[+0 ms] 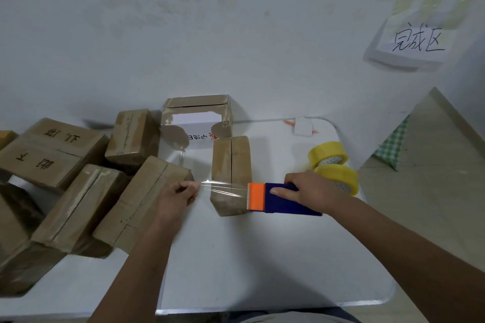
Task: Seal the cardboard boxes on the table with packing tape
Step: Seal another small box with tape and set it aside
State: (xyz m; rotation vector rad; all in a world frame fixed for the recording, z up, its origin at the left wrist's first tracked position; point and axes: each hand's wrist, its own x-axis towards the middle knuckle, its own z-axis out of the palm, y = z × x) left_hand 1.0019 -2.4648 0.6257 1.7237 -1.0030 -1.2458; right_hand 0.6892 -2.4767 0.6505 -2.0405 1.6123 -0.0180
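My left hand (176, 195) pinches the tape end (203, 184); my right hand (313, 193) grips one blue-orange dispenser (278, 199), its clear strip stretched over the near end of the middle box (231, 173) on the table (262, 270). Left: about six boxes (78, 207) piled. Behind: one open white box (198, 119); two yellow rolls (333, 165) just past my right hand.

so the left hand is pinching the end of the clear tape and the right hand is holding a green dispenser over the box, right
Not quite: the head view shows the dispenser is blue with an orange front, not green. The rest holds: the left hand pinches the end of the clear tape, and the right hand holds the dispenser over the box.
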